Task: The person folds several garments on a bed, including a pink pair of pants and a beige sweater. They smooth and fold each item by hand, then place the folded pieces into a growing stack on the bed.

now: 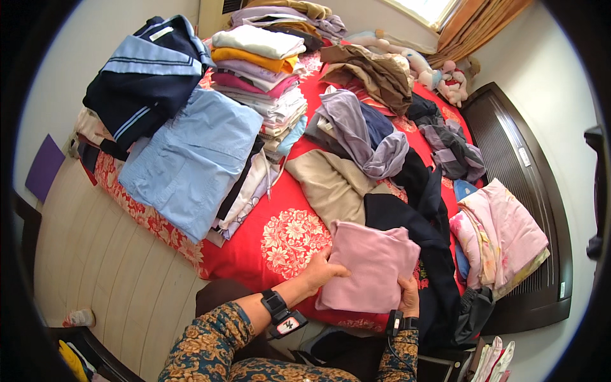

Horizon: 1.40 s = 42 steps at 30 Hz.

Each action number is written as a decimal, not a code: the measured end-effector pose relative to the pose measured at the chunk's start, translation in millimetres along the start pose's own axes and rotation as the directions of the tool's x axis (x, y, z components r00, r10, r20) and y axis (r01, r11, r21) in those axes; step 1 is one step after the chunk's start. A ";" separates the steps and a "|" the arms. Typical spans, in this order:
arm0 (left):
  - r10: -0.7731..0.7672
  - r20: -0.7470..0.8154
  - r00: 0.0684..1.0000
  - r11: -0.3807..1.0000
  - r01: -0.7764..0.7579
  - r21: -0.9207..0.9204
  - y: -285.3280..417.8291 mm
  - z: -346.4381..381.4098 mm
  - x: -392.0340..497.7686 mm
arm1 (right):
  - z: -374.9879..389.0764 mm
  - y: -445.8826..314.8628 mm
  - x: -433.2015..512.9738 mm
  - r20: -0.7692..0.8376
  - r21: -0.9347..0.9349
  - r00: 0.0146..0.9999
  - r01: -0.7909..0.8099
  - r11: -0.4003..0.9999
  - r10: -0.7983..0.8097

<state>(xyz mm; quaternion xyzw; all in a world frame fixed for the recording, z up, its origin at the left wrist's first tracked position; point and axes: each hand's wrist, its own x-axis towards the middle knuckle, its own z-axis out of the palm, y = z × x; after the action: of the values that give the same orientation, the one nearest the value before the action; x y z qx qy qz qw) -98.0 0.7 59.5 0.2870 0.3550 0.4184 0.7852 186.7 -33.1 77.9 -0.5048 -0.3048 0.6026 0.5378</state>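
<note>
A folded pink ribbed garment (367, 272) is held between both hands above the near edge of a bed with a red floral cover (243, 253). My left hand (327, 271) grips its left side, thumb on top and fingers hidden beneath. At its lower right edge, my right hand (409, 296) closes on the fabric. Just beyond lie a beige ribbed garment (329, 184) and a black garment (405, 219).
Light blue folded trousers (195, 153) and a navy sailor-collar top (143, 90) lie at left. A tall stack of folded clothes (267, 86) stands behind. Crumpled clothes (367, 133) and folded pink bedding (506, 234) lie near the dark headboard (530, 181).
</note>
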 end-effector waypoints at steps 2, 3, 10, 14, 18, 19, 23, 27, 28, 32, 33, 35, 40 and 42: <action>0.461 0.138 0.877 0.789 -0.475 0.390 25.1 -0.3 -4.8 | 13.5 -13.9 -3.0 0.077 0.117 0.986 0.141 0.983 -0.150; 0.618 0.270 0.738 0.545 -0.651 0.529 37.8 -0.7 -6.6 | 16.8 -20.3 -1.6 0.082 0.049 0.970 0.225 0.973 -0.228; 0.615 0.608 0.502 -0.335 -0.533 0.777 73.4 -22.0 -22.5 | -20.8 4.5 14.7 0.074 0.169 0.980 0.172 0.971 -0.187; 0.400 0.418 0.816 -0.194 -0.370 0.908 75.8 -46.8 -22.3 | -42.6 31.7 1.2 -0.056 0.070 0.986 -0.151 0.986 0.155; 0.649 0.257 0.716 -0.054 -0.294 0.954 71.8 -39.9 -16.7 | -27.2 18.9 1.7 -0.322 -0.132 0.947 -0.051 0.990 0.006; 0.721 0.225 0.655 -0.034 -0.291 0.956 70.6 -34.2 -14.2 | -17.6 13.4 7.3 -0.290 -0.257 0.946 0.067 0.964 -0.144; 0.673 0.346 0.654 -0.187 -0.301 0.935 55.8 -13.0 -14.6 | 24.9 0.6 25.1 0.053 -0.758 0.814 0.410 0.508 -0.578; 0.318 0.456 0.831 -0.379 -0.330 0.865 36.5 -10.8 -19.9 | 60.2 34.6 23.9 0.342 -0.933 0.833 0.357 -0.051 -0.434; 0.169 0.387 0.907 -0.360 -0.309 0.880 32.6 -12.7 -22.5 | 63.9 48.2 19.0 0.293 -0.947 0.903 0.320 0.035 -0.313; -0.057 0.269 0.961 -0.243 -0.275 0.930 29.1 -16.0 -23.8 | 46.7 73.5 16.3 0.301 -0.931 0.915 0.343 0.124 -0.267; -0.053 0.278 0.959 -0.240 -0.283 0.929 30.7 -16.2 -22.5 | 39.0 76.4 18.1 0.328 -0.915 0.900 0.378 0.140 -0.286; -0.038 0.294 0.955 -0.239 -0.294 0.925 35.1 -17.2 -16.0 | 25.0 79.8 26.8 0.257 -0.901 0.911 0.346 0.261 -0.322; 0.406 0.072 0.911 0.197 -0.164 0.967 25.1 -37.5 4.9 | -1.3 92.1 36.2 -0.254 -0.360 0.945 0.106 0.927 -0.207; 0.447 -0.032 0.894 0.384 -0.159 0.909 9.7 -49.9 19.0 | -10.8 91.4 35.4 -0.320 -0.128 0.942 0.060 0.990 -0.098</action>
<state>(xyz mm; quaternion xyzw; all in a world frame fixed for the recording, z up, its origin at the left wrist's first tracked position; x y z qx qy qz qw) -134.6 29.5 31.5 0.6544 0.5652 0.3419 0.3680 168.8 -22.7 -18.5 -0.6151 -0.2663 0.4701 0.5742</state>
